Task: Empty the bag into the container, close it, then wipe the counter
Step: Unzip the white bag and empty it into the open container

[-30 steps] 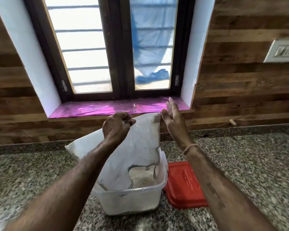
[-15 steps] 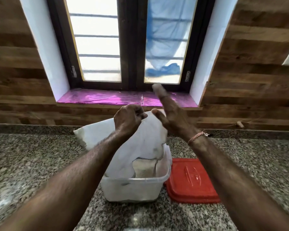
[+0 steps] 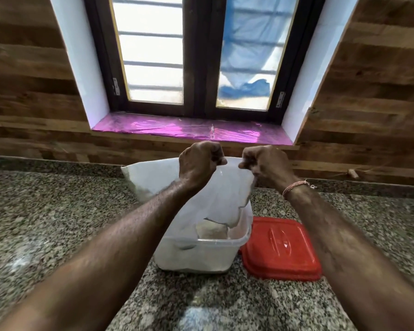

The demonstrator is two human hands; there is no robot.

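Note:
A white plastic bag [image 3: 215, 194] hangs upside down, its mouth inside a clear plastic container [image 3: 201, 254] on the granite counter [image 3: 58, 223]. A pale heap of flour [image 3: 210, 230] shows inside the container under the bag's mouth. My left hand [image 3: 197, 162] pinches the bag's top edge near its middle. My right hand [image 3: 265, 166] pinches the same edge at the right corner. Both hands are held above the container. The red lid [image 3: 282, 249] lies flat on the counter, touching the container's right side.
A wood-panelled wall [image 3: 368, 103] and a window with a pink-lined sill [image 3: 189, 130] stand behind the counter. A white dusty smear [image 3: 196, 314] marks the counter in front of the container. Bare granite lies left and right.
My right hand was open with fingers raised beside the bag; now it has closed on the bag's top right corner. My left hand has kept its grip. The camera has tilted down slightly.

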